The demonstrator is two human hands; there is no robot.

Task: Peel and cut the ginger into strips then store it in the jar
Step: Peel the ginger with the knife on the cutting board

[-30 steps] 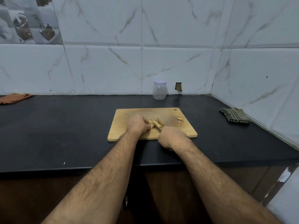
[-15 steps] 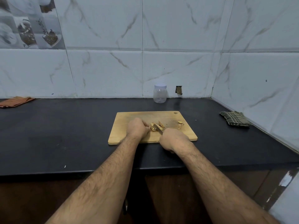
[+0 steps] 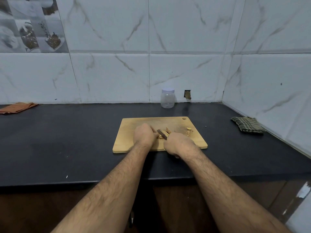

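Knife (image 3: 162,133) blade now flatter over ginger (image 3: 165,132); left hand (image 3: 144,136) pinches ginger, right hand (image 3: 179,143) grips knife handle, on cutting board (image 3: 127,140).

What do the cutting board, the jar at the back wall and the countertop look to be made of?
Cutting board: pale wood or bamboo, matt, with faint grain and a hanging hole in one corner. Jar: see-through, probably clear plastic, though glass cannot be ruled out, with a whitish opaque lid that looks plastic. Countertop: dark, smooth, faintly glossy slab, likely polished stone such as granite; it could be laminate.
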